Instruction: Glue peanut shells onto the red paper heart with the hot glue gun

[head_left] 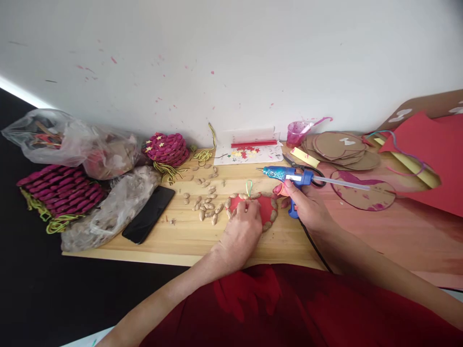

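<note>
A red heart-shaped piece (266, 208) lies on the wooden table, with peanuts in their shells (274, 203) along its edge and a small green loop (249, 188) at its top. Over its left half, my left hand (241, 231) bends down with fingers pressed together; whatever is under the fingertips is hidden. My right hand (313, 207) is wrapped round the handle of a blue hot glue gun (280, 172), its nozzle pointing left above the table. A clear glue stick (347, 183) sticks out of the gun's back. Loose peanuts (208, 206) are scattered left of the heart.
Left are a black phone (148, 214), plastic bags (112, 209) and purple peanut pieces (61, 190). Behind lies white paper with stars (240, 153). Scissors (318, 177), a pink cup (294, 132), cardboard shapes (338, 144) and red sheets (430, 159) are right. A black cord (316, 246) trails from the gun.
</note>
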`<state>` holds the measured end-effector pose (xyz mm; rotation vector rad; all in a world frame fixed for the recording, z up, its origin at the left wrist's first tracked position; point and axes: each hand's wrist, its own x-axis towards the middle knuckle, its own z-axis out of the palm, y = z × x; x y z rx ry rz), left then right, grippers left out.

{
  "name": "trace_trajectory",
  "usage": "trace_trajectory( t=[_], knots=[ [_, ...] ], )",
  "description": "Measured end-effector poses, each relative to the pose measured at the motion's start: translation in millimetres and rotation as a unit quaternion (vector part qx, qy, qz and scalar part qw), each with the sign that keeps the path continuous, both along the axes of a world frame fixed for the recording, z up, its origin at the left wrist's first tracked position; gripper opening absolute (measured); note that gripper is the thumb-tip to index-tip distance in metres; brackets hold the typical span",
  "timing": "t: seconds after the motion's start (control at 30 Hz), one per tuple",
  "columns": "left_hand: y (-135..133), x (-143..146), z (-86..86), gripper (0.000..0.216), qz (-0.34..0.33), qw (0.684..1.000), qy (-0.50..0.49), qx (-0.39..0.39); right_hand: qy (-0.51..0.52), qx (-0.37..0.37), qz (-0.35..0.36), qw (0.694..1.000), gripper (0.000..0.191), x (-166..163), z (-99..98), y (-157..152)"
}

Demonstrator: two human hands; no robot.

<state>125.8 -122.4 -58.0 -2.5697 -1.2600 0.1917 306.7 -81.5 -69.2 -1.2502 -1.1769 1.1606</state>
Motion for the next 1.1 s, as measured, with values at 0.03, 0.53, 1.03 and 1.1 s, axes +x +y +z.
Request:
trace_trajectory(
  t=[0.03,0.53,1.03,1.1],
  knots=[
    [0,0,0.1,0.037,-0.006,1.0,0.002,0.001,0.005,-0.004,-0.001,1.0,0.051,0,0.0,1],
    [0,1,0.2,0.026,-0.028,0.998,0.037,0.045,0.06,-0.039,-0.006,0.997,0.041,7,-6.3,9],
    [-1,2,5.4,0.02,-0.018,0.997,0.043,0.056,0.162,-0.068,-0.02,0.984,0.037,8,-1.1,14],
    [0,2,5.2,0.023,-0.025,0.997,0.052,0.057,0.163,-0.072,-0.02,0.984,0.036,9,-2.5,15]
  ],
)
